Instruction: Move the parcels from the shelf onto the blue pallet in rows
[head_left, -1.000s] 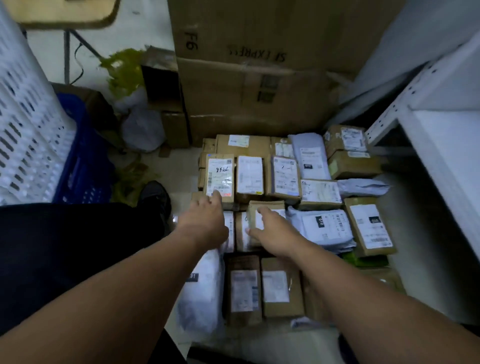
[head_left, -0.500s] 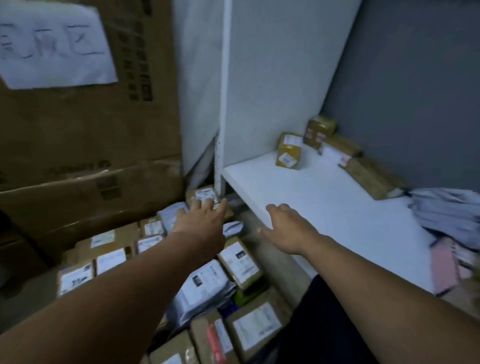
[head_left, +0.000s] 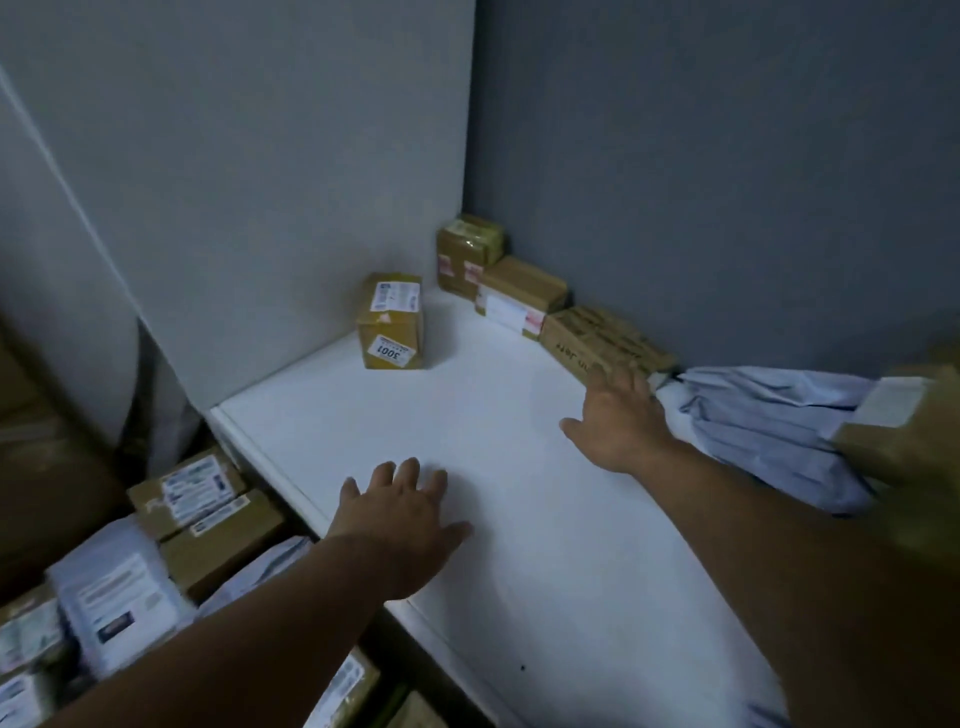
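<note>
Head view only. The view had swung from a second ago, when it looked down on the laid-out rows with both hands over them, to face the white shelf (head_left: 467, 441); both arms came along with it. The left hand (head_left: 400, 514) was spread flat, palm down, over the shelf near its front edge, holding nothing. The right hand (head_left: 621, 421) was spread too, empty, fingertips at the near end of the long brown box (head_left: 597, 338), just beside the grey mailer bag (head_left: 769, 431); contact could not be told. Still on the shelf: the box labelled 3001 (head_left: 390, 322) by the side wall, the corner box (head_left: 467, 254), the labelled box (head_left: 519, 296) touching it, and a blurred box (head_left: 904, 431) at the right edge. The moved parcels (head_left: 197, 499) lay packed at lower left below the shelf, with the blue pallet itself hidden under them. Judged: one placement was done and the next pick was starting, probably the long box or the mailer, with several parcels left to go.
</note>
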